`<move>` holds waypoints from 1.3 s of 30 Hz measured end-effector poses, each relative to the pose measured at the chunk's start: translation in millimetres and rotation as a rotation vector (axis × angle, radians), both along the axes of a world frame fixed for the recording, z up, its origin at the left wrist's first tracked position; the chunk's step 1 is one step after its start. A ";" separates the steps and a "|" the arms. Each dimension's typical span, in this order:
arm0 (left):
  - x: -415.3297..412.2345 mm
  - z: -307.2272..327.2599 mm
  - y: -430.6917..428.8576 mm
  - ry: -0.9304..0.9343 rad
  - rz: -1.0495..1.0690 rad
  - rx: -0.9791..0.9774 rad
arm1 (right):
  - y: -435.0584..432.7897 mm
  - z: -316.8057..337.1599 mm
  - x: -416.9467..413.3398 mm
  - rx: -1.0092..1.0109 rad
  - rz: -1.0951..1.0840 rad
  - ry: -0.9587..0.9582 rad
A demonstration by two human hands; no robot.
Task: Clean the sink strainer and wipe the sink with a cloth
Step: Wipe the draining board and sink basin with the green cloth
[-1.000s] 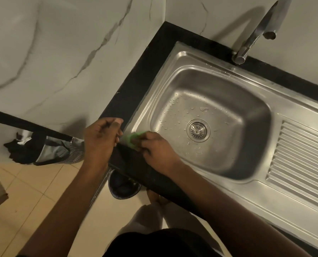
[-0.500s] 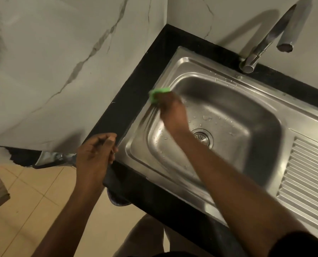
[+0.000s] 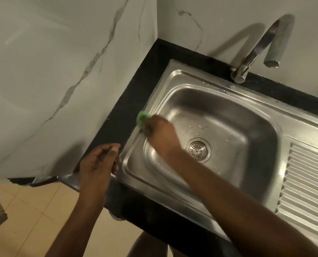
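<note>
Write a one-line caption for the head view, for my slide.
Right hand wipes the sink rim with a green cloth; left hand hovers by the black counter.

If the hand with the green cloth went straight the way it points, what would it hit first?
Probably the black counter strip, just past the sink rim where the right hand presses the green cloth. Beyond that stands the marble wall, though depth is hard to judge.
</note>
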State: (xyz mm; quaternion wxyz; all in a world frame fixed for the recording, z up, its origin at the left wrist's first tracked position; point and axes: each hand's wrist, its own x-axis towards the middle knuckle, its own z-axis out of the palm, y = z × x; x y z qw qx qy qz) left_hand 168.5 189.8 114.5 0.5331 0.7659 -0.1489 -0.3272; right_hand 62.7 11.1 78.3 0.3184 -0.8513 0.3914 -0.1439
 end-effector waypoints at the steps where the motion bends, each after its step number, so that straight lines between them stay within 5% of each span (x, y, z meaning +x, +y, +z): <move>1: -1.7 -0.9 -5.9 0.006 -0.010 -0.009 | 23.9 3.5 -2.1 0.035 0.080 0.017; 5: -2.9 -6.2 -24.5 0.013 -0.013 -0.025 | 57.6 10.9 -11.4 0.049 0.371 0.030; 9: -5.0 -10.0 -37.6 0.024 -0.023 -0.078 | 22.9 3.4 -20.9 -0.199 0.534 0.104; 17: -20.3 -15.0 -42.7 0.073 -0.114 -0.059 | -153.6 8.5 -3.4 -0.407 -0.112 0.191; 20: -31.6 -8.9 -47.3 0.125 -0.113 -0.075 | -181.6 11.6 3.2 -0.514 -0.079 0.219; 24: -41.7 -1.3 -54.8 0.147 -0.147 -0.086 | -173.2 -12.6 -6.0 -0.404 0.050 0.428; 39: -44.5 6.8 -75.0 0.077 -0.185 -0.047 | -174.9 -12.3 -117.9 -0.376 0.041 0.481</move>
